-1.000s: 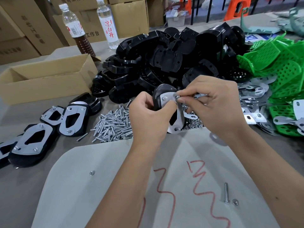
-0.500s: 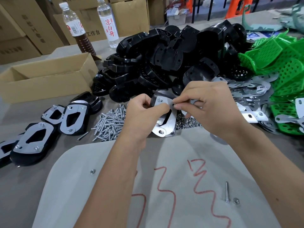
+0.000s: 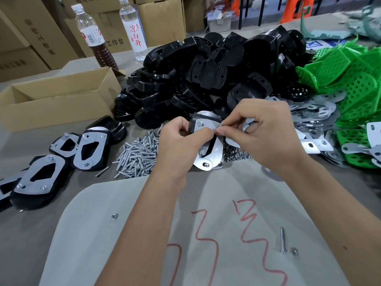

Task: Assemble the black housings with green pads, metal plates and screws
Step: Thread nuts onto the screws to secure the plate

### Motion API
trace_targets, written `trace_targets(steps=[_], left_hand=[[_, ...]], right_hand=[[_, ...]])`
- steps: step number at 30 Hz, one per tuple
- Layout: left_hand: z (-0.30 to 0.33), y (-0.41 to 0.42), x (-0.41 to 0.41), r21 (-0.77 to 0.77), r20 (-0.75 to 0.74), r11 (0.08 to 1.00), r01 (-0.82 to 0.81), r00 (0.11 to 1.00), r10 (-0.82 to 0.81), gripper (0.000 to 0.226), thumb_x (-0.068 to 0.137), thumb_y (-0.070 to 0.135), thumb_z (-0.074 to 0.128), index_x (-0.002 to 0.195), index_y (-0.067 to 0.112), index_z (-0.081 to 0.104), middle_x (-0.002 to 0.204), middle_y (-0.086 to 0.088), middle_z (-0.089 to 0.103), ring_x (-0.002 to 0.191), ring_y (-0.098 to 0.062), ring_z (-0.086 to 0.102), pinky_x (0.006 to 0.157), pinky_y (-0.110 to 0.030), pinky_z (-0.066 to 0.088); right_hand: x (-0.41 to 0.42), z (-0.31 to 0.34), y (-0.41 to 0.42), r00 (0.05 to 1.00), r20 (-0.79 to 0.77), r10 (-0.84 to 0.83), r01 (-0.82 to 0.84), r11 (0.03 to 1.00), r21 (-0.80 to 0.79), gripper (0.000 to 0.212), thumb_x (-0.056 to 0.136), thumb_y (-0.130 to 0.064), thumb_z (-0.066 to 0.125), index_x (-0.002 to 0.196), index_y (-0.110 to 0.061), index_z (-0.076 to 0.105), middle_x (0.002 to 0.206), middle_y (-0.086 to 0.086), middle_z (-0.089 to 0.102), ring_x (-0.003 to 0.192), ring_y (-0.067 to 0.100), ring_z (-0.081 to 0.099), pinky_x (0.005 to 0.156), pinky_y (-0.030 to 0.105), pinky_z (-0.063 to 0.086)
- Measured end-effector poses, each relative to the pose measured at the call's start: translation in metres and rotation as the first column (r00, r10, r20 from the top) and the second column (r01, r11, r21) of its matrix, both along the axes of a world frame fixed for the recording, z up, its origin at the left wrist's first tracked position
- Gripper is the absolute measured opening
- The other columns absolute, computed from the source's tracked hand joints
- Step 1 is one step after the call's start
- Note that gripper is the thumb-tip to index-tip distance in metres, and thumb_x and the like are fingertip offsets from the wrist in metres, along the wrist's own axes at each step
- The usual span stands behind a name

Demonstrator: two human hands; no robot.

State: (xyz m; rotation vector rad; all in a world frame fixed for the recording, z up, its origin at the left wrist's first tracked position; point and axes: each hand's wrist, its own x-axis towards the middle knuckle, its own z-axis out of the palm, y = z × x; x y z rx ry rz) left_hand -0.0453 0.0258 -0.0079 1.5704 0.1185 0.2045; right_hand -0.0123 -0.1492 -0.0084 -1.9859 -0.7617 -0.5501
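Observation:
My left hand grips a black housing with a metal plate on its face, held upright above the table's middle. My right hand pinches something small at the plate's upper right corner; what it pinches is hidden by the fingertips. Two screw heads show on the plate, one at the top and one at the bottom. A pile of loose screws lies just left of the held part. Behind it rises a heap of black housings. Green perforated pads and loose metal plates lie at the right.
Several finished housings lie at the left beside an open cardboard box. Two bottles stand behind it. A pale sheet with red marks covers the near table, with one screw and nut on it. Small nuts lie under my right hand.
The held housing has tilted so the plate's lower end swings toward me. My right-hand fingertips have stayed at the plate's upper corner. The view has shifted slightly.

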Motion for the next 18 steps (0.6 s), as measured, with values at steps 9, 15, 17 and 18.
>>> trace_targets(steps=[9, 15, 17, 18], left_hand=[[0.0001, -0.0007, 0.0014, -0.023, -0.017, 1.000, 0.009, 1.000, -0.009, 0.033, 0.064, 0.020, 0.075, 0.067, 0.020, 0.042, 0.060, 0.007, 0.046, 0.052, -0.011, 0.046, 0.043, -0.016, 0.037], [-0.0017, -0.0010, 0.0010, -0.047, -0.043, 0.999, -0.003, 0.999, 0.001, 0.034, 0.063, 0.021, 0.076, 0.065, 0.022, 0.042, 0.060, 0.007, 0.048, 0.052, -0.012, 0.049, 0.043, -0.016, 0.037], [-0.0025, -0.0002, 0.0022, -0.045, -0.055, 0.999, -0.024, 0.998, 0.022, 0.035, 0.062, 0.023, 0.076, 0.063, 0.023, 0.041, 0.060, 0.007, 0.047, 0.055, -0.014, 0.047, 0.044, -0.018, 0.036], [-0.0029, 0.0003, 0.0029, -0.044, -0.062, 0.998, -0.033, 0.998, 0.030, 0.035, 0.062, 0.023, 0.075, 0.062, 0.024, 0.040, 0.060, 0.007, 0.046, 0.057, -0.016, 0.046, 0.045, -0.020, 0.036]], right_hand=[[0.0022, -0.0022, 0.0015, 0.998, 0.041, 0.048, -0.048, 0.999, -0.006, 0.006, 0.085, -0.005, 0.086, 0.088, -0.009, 0.083, 0.081, -0.001, 0.070, 0.075, 0.016, 0.066, 0.068, 0.025, 0.051], [0.0022, -0.0041, -0.0008, 0.997, -0.013, 0.077, -0.077, 0.997, 0.017, 0.008, 0.087, -0.010, 0.084, 0.095, -0.010, 0.084, 0.083, 0.002, 0.072, 0.075, 0.017, 0.068, 0.064, 0.026, 0.054], [0.0014, -0.0047, -0.0006, 0.996, -0.027, 0.091, -0.091, 0.996, 0.011, 0.008, 0.091, -0.009, 0.080, 0.099, -0.009, 0.084, 0.085, 0.001, 0.070, 0.078, 0.017, 0.067, 0.065, 0.030, 0.056], [0.0016, -0.0049, -0.0008, 0.995, -0.032, 0.092, -0.092, 0.996, 0.005, 0.009, 0.093, -0.006, 0.078, 0.100, -0.009, 0.083, 0.086, 0.001, 0.070, 0.079, 0.018, 0.068, 0.064, 0.032, 0.056]])
